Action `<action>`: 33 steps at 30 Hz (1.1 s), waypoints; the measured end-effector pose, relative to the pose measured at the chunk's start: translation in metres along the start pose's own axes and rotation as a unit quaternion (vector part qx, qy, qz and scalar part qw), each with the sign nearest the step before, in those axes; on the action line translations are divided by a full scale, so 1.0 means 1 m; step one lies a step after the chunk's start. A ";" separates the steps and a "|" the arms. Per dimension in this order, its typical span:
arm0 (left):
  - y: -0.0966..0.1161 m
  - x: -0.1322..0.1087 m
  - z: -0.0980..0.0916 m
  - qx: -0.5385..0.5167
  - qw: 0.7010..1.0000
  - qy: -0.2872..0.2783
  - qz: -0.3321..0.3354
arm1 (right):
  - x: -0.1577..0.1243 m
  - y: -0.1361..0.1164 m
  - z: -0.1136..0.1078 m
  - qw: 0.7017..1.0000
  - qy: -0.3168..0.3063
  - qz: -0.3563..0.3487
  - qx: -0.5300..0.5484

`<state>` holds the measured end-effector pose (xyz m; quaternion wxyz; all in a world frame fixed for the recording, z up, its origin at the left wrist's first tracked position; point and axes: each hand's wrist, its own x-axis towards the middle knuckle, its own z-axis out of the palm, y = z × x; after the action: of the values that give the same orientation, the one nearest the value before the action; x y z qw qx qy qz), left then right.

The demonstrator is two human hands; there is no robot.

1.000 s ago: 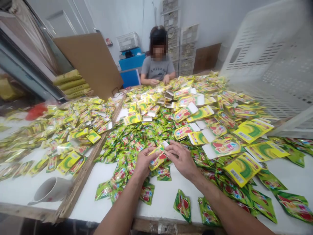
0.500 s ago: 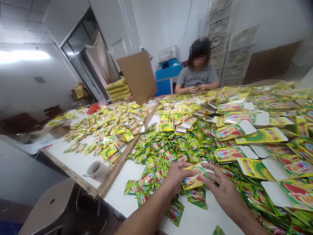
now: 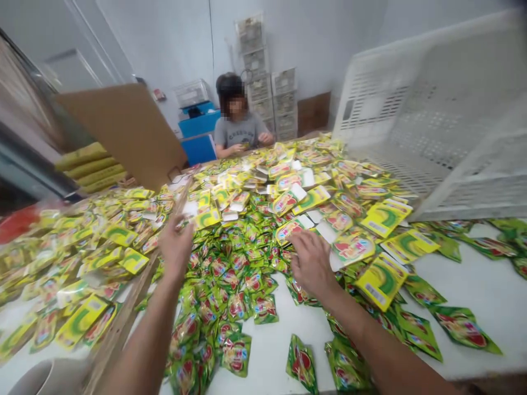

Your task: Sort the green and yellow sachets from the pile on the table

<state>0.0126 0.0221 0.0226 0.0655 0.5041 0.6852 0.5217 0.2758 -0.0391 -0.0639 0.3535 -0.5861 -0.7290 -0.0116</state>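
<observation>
My left hand (image 3: 177, 244), smeared by motion, hovers by the wooden strip (image 3: 142, 288) that divides the table. Its fingers look apart, and I see nothing in them. My right hand (image 3: 310, 260) reaches over the pile with loosely bent fingers. Its fingertips come to the near edge of a small printed carton (image 3: 288, 229) with a white open flap; I cannot make out a grip on it. Between my hands lies a heap of green candy sachets (image 3: 230, 263) with red watermelon pictures. Several flat yellow-green cartons (image 3: 382, 280) lie on sachets to the right.
Filled-looking cartons (image 3: 119, 236) cover the table left of the strip. A cup (image 3: 49, 378) stands at the lower left. At the right is a white plastic crate (image 3: 411, 115). A co-worker (image 3: 241, 129) sits across the table, right of a cardboard sheet (image 3: 123, 131).
My view has swung right, bringing the crate in. The carton that both hands held is no longer in them. My hands have parted, the left towards the strip, the right over the cartons.
</observation>
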 end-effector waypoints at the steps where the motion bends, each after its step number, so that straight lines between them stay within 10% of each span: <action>1: 0.003 -0.016 0.021 0.004 0.995 -0.092 0.025 | 0.001 0.006 -0.001 0.999 -0.001 0.011 -0.037; 5: 0.026 -0.079 0.106 -0.110 0.936 -0.303 0.146 | 0.004 0.024 0.001 0.995 0.000 0.044 -0.095; 10: 0.035 -0.103 0.150 -0.176 0.909 -0.358 0.120 | 0.005 0.018 0.002 0.999 0.018 0.031 -0.005; 19: -0.013 -0.066 0.091 -0.264 0.914 -0.288 -0.108 | -0.015 -0.006 0.029 0.974 -0.222 -0.044 -0.016; 23: -0.032 -0.077 0.049 -0.223 0.898 -0.293 -0.240 | -0.016 -0.004 0.035 0.971 -0.230 -0.059 0.022; 30: -0.019 -0.097 0.016 -0.004 0.973 -0.232 -0.012 | -0.006 -0.009 0.022 0.953 -0.156 0.083 0.247; 33: -0.007 -0.112 0.032 -0.068 0.939 -0.337 0.005 | -0.008 -0.011 0.024 0.889 -0.197 0.140 0.390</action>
<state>0.0820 -0.0414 -0.0458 0.3241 0.6484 0.5832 0.3665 0.2551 -0.0388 -0.0814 0.4008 -0.4875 -0.6399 0.4384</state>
